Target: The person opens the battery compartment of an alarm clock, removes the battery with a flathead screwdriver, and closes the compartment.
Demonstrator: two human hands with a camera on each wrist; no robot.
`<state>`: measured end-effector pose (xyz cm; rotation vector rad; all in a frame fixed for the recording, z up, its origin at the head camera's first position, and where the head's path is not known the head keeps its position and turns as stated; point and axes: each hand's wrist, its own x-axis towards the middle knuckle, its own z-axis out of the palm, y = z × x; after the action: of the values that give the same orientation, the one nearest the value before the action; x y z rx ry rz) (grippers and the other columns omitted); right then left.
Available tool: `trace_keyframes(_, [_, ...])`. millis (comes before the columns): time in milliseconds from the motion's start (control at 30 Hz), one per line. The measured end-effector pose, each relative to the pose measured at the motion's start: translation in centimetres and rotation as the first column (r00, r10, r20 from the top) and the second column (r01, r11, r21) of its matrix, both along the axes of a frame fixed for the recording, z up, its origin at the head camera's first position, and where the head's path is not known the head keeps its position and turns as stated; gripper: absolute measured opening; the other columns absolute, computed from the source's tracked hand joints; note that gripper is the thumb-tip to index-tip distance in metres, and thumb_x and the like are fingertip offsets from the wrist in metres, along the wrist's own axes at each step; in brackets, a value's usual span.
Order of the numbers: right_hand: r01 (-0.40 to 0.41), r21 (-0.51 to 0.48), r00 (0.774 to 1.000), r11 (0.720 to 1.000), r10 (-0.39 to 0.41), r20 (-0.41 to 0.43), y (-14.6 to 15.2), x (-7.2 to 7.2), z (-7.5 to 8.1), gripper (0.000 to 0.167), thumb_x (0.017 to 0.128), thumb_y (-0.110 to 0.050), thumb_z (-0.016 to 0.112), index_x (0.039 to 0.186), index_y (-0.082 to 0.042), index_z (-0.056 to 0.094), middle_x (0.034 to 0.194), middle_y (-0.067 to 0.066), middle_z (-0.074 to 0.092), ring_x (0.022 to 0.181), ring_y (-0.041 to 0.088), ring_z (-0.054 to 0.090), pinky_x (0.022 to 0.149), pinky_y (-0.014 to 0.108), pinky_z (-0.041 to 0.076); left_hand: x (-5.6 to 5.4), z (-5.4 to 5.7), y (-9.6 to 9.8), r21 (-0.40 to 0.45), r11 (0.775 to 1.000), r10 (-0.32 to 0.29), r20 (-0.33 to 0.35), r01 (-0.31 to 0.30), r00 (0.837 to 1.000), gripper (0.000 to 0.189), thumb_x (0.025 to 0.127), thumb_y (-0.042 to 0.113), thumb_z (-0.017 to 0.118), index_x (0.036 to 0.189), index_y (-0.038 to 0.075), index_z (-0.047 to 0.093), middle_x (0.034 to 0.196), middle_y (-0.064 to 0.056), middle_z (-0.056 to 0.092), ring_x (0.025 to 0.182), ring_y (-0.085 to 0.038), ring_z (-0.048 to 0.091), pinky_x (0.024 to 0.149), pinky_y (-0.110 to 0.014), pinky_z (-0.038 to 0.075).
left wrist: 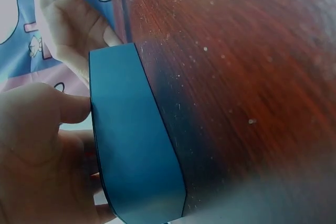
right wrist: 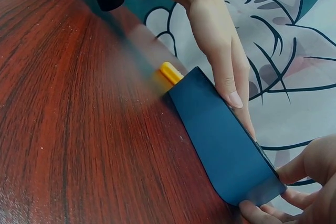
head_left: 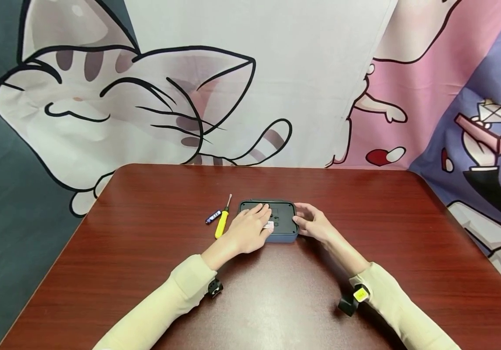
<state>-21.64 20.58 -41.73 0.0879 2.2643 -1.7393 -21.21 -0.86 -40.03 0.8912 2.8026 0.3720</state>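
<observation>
A dark blue box-shaped device with rounded corners lies on the table, its black underside panel facing up. A white label and small dark marks show on the panel. My left hand rests across its left part, fingers fairly straight, covering much of that side. At the other end, my right hand grips the device, with the thumb near the top edge and fingers along the end, as the right wrist view also shows. Left of the device lies a screwdriver with a yellow handle, beside a small dark battery.
The brown wooden table has a glossy top. Behind it hangs a cloth printed with cartoon figures. A small black camera sits on each wrist, the right camera hanging close to the tabletop.
</observation>
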Motion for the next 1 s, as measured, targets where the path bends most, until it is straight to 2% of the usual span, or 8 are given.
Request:
trace_keyframes(333, [0.007,0.0,1.0,1.0,-0.007,0.009,-0.1,0.0,0.0,0.051,0.097,-0.006,0.052,0.145,-0.003,0.035,0.137,0.027,0.045,0.104,0.016,0.057,0.081,0.028,0.054,0.3,-0.2,-0.1,0.018,1.0,0.009,-0.009,-0.009,1.0,0.056,0.103,0.037,0.038,0.149,0.005,0.032,0.158,-0.009,0.026,0.149,-0.023,0.019,0.12,-0.046,0.02])
trace_keyframes(667, [0.002,-0.017,1.0,1.0,-0.002,0.019,0.0,0.0,0.0,0.052,0.096,-0.005,0.053,0.145,-0.002,0.035,0.137,0.028,0.044,0.097,0.011,0.058,0.079,0.027,0.055,0.5,0.1,-0.5,0.1,0.994,0.04,-0.051,-0.035,0.998,0.05,0.099,0.032,0.051,0.142,0.005,0.047,0.15,-0.014,0.041,0.142,-0.029,0.034,0.114,-0.046,0.032])
trace_keyframes(800, [0.003,-0.016,1.0,1.0,-0.002,0.021,0.0,0.0,0.0,0.053,0.096,-0.005,0.054,0.145,-0.002,0.035,0.136,0.029,0.044,0.095,0.01,0.058,0.078,0.026,0.055,0.3,0.4,-1.1,0.169,0.985,0.057,-0.089,-0.042,0.994,0.046,0.096,0.025,0.057,0.137,0.003,0.052,0.145,-0.015,0.047,0.139,-0.032,0.039,0.112,-0.045,0.037])
trace_keyframes(1000, [0.006,-0.015,1.0,1.0,-0.006,0.025,0.0,0.0,0.1,0.052,0.097,-0.005,0.052,0.145,-0.003,0.034,0.137,0.027,0.045,0.093,0.008,0.057,0.077,0.024,0.054,-0.2,0.6,-2.2,0.297,0.95,0.133,-0.122,-0.092,0.984,0.043,0.093,0.017,0.06,0.133,0.002,0.055,0.144,-0.018,0.047,0.138,-0.033,0.039,0.114,-0.047,0.033])
